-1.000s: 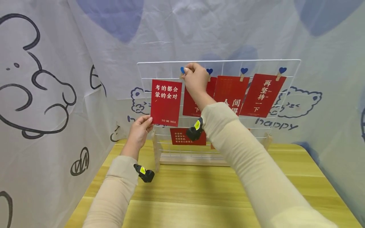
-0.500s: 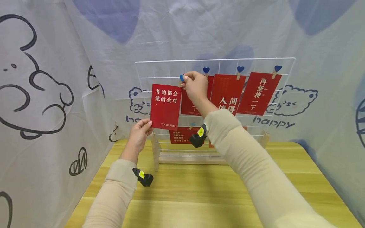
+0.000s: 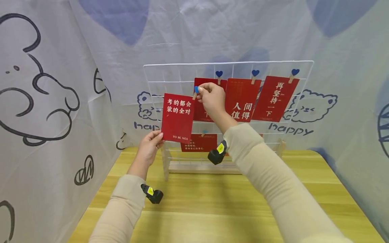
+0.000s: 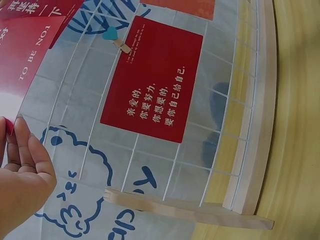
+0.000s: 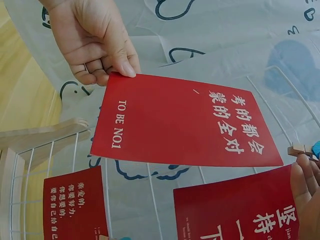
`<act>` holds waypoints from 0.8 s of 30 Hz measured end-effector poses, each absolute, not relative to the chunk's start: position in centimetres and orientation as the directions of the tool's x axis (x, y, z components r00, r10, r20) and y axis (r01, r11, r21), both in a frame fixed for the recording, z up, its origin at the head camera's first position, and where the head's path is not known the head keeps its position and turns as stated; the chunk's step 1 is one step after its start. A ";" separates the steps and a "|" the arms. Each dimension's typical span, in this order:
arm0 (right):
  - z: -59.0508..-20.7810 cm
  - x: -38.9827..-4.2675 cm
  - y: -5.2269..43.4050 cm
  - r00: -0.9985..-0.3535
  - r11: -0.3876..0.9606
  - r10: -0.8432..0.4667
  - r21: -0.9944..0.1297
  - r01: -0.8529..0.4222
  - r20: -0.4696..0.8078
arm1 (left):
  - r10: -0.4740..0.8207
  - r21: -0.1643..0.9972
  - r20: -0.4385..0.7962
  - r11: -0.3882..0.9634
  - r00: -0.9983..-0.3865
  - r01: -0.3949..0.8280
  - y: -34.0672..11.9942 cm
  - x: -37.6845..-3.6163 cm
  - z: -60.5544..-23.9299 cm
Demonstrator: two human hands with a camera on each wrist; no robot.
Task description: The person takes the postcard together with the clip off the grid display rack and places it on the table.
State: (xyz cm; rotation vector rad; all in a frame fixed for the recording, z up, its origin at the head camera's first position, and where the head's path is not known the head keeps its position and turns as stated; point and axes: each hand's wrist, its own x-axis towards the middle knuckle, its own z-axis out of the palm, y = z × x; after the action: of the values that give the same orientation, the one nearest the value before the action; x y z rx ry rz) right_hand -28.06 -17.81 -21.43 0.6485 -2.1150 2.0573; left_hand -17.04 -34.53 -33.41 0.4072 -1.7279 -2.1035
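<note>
My left hand [image 3: 149,145] pinches a red card [image 3: 177,119] with white lettering by its lower left corner, thumb in front. The card stands upright before the left part of a white wire grid rack [image 3: 158,81]. My right hand [image 3: 214,101] pinches a small wooden clothespin [image 5: 298,150] topped with a blue heart [image 3: 196,89], right by the card's upper right corner. In the right wrist view the clothespin's tip points toward that corner, and only the fingers [image 5: 305,182] of this hand show. Behind the right hand hangs another red card [image 3: 200,111], partly hidden by it.
Two more red cards [image 3: 241,98] [image 3: 275,98] hang from heart clothespins along the rack's upper wire. A lower red card [image 4: 152,80] hangs beneath, clipped with a light blue heart. Wooden feet [image 3: 165,162] carry the rack on the wood-grain table [image 3: 194,209]. A printed curtain [image 3: 121,84] encloses it.
My right hand has come down from the rack's upper wire with the clothespin, to the held card's upper right corner. My left hand and its card have dropped slightly.
</note>
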 end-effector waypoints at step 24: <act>-25.1 -27.1 -14.0 -0.938 -0.043 -0.209 -0.960 -0.275 0.278 | -0.458 0.978 -0.004 -0.186 -0.889 0.091 -33.6 -14.9 -35.7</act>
State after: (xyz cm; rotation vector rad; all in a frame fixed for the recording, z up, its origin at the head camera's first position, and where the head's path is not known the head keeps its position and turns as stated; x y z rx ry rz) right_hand -27.12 -14.04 -25.13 0.5421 -2.1397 2.1690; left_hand -14.92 -33.58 -35.74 0.4231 -1.7266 -2.1322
